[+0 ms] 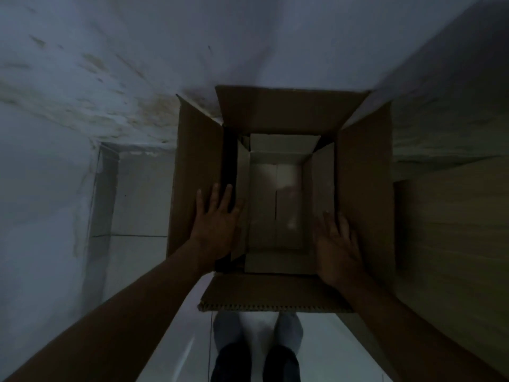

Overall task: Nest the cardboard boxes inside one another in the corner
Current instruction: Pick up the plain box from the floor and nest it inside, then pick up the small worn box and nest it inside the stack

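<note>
Cardboard boxes (275, 117) stand in the corner between stained wall (110, 78) and wooden panel (454, 216), the smaller box (275, 205) already down inside the larger box (363, 188), while left grip (217, 224) and right grip (338, 246), both released and flat-fingered, apparently hold the side flaps apart.

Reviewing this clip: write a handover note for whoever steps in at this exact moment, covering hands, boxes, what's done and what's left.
Left hand: open, fingers straight, flat on the left flap of the large brown cardboard box.
Right hand: open, fingers straight, flat against that box's right flap.
Boxes: the smaller pale cardboard box sits inside the large one, both with flaps open, beside the stained white wall.
Done: one box nested.
Left: no other box is in view; probably just check that the inner box sits level, then let go.
</note>
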